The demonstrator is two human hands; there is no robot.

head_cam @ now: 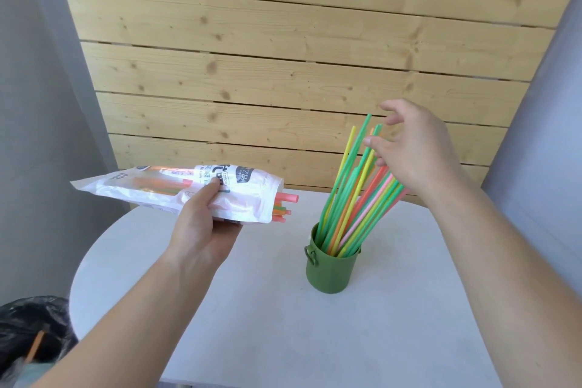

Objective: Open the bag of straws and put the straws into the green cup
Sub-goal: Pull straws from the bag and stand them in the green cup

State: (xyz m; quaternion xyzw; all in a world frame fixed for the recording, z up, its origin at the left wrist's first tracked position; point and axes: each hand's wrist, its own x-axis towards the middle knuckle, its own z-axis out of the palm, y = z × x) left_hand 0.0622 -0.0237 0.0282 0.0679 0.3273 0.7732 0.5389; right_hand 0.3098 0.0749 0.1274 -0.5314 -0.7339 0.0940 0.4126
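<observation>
On the white table [252,309] the green cup [330,268] stands upright, its straws [356,195] leaning right, and your right hand [415,148] hovers at their tops with fingers loosely spread, gripping none. Your left hand [201,224] grips the bag [151,192] in the air left of the cup, a few straw ends [286,198] poking from its open mouth. A push on the leaning straws could tip the cup; dipping the bag's mouth could spill those ends.

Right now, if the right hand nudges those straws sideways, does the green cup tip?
Probably tippy: the green cup is narrow and the straws stand far above its rim, leaning right. Likely light, so it may slide on the white table first.
</observation>
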